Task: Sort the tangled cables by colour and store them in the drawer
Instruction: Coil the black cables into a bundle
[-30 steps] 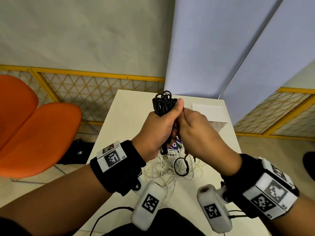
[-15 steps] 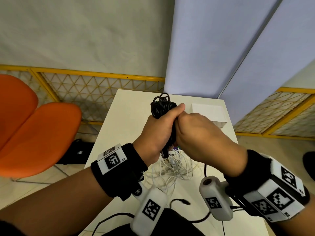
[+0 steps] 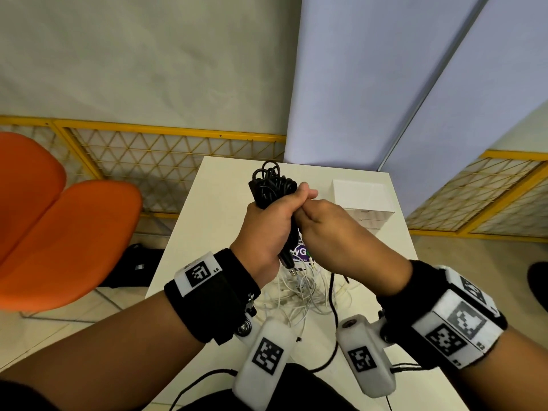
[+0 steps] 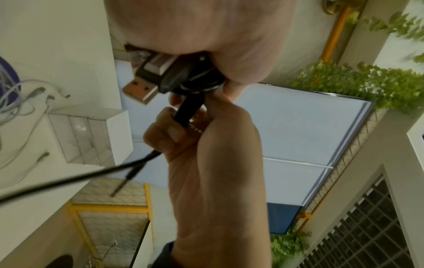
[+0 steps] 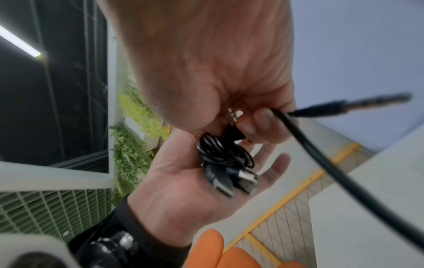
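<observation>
My left hand (image 3: 268, 225) is raised over the white table (image 3: 216, 185) and grips a coiled bundle of black cables (image 3: 271, 182), thumb pressed over it. In the right wrist view the bundle (image 5: 223, 157) lies in that palm with USB plugs (image 5: 246, 178) sticking out. My right hand (image 3: 326, 229) meets it from the right and pinches a black plug (image 5: 232, 133) at the bundle. A loose black cable (image 3: 333, 304) hangs from that grip to the table. Tangled white cables (image 3: 299, 292) lie below both hands. The white drawer unit (image 3: 363, 200) stands at the back right, its drawers closed.
An orange chair (image 3: 62, 232) stands left of the table, with a dark bag (image 3: 133, 268) on the floor beside it. A yellow mesh fence (image 3: 166, 161) runs behind. A purple printed item (image 3: 299, 252) lies under the white cables.
The black loop that lay on the white pile has been lifted off and now hangs from my right hand. Both hands stay pressed together at the bundle; my right wrist dropped slightly.
</observation>
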